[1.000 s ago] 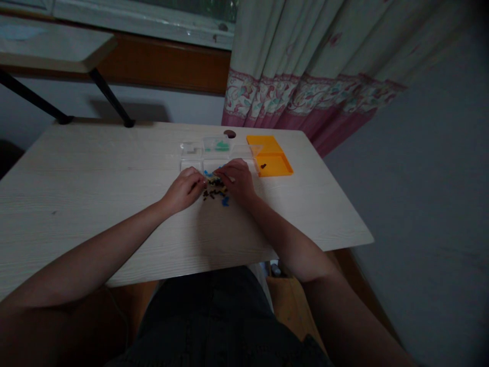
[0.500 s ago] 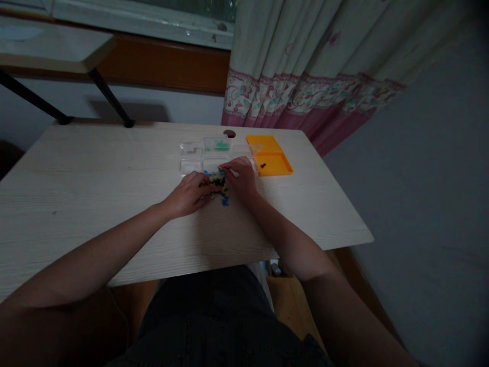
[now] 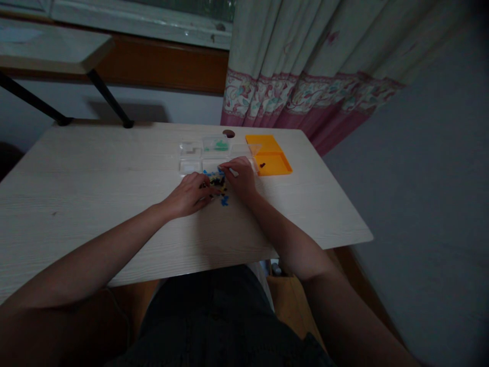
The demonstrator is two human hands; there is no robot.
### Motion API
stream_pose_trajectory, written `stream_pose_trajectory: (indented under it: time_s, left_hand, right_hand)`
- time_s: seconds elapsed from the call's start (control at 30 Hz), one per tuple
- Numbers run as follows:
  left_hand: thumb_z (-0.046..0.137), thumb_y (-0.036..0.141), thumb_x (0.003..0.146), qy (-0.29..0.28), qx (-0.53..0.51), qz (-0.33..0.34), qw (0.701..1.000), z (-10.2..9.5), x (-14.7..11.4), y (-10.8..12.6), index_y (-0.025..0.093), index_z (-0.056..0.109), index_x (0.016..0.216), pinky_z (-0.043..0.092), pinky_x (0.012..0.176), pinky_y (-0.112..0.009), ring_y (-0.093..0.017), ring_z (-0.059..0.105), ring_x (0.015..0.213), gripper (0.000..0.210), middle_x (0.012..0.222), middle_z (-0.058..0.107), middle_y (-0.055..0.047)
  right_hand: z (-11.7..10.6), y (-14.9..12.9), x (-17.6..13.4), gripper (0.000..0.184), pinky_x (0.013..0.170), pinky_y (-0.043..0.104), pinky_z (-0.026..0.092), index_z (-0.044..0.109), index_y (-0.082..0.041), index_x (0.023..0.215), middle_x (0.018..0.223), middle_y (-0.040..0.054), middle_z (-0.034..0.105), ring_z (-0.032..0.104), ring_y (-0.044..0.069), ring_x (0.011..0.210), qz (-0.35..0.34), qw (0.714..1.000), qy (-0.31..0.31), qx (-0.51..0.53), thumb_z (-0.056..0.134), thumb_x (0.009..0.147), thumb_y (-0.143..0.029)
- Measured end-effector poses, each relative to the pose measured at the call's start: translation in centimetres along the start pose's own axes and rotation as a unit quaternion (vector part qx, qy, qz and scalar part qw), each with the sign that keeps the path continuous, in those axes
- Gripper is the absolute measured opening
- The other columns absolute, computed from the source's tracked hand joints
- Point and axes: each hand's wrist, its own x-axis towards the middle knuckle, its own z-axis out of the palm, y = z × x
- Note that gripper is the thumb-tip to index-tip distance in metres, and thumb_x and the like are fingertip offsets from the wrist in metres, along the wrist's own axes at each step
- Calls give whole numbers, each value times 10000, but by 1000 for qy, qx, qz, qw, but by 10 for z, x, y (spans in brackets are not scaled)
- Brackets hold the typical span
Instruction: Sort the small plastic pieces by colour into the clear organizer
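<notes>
A mixed pile of small black, blue and yellowish pieces (image 3: 217, 181) lies on the table just in front of a clear plastic compartment box (image 3: 191, 166). My left hand (image 3: 191, 192) rests at the pile's left side, fingers apart and touching the pieces. Over the box's front edge, my right hand (image 3: 241, 176) has thumb and index finger pinched together; whatever they hold is too small to make out. Green pieces (image 3: 220, 146) sit in a back compartment of the box. Some blue pieces (image 3: 224, 201) lie nearer to me, apart from the pile.
An open orange case (image 3: 269, 145) stands right of the clear box, with one small dark piece (image 3: 262, 165) inside. Behind the box is a round hole (image 3: 228, 133) in the table (image 3: 95, 188). A raised shelf (image 3: 57, 48) stands at the back left; a curtain (image 3: 290, 61) hangs behind.
The fingers of my left hand have shifted slightly at the pile, showing more of the pieces. My right hand keeps its pinch at the same spot.
</notes>
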Motion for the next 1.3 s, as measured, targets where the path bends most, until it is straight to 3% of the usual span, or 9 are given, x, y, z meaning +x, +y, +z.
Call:
stream_pose_trajectory:
  time_s: [0.5,0.9,1.3]
  left_hand:
    - [558,373,895,-20,-46,-11,999,-4,1,2,231,696,986,391,885,-389,-236,494,992,218,1038,548,-73]
    - [534,336,907,-8,-70,-17,997,-2,2,1,187,675,928,416,861,-378,-226,515,948,206,984,569,-79]
    - [575,341,879,-12,-74,-21,997,-4,2,3,199,687,909,413,875,-386,-233,512,963,184,984,570,-77]
  right_hand:
    - [2,6,-2,324,894,349,410,749,-261,914,903,15,727,602,185,931,20,1000,4,-17,525,922,-495]
    - [0,9,-2,276,896,375,373,757,-262,868,901,38,681,539,212,940,78,990,71,-93,595,881,-485]
    - [4,15,-4,396,863,375,394,754,-262,803,889,38,674,530,210,922,76,988,79,-109,526,888,-575]
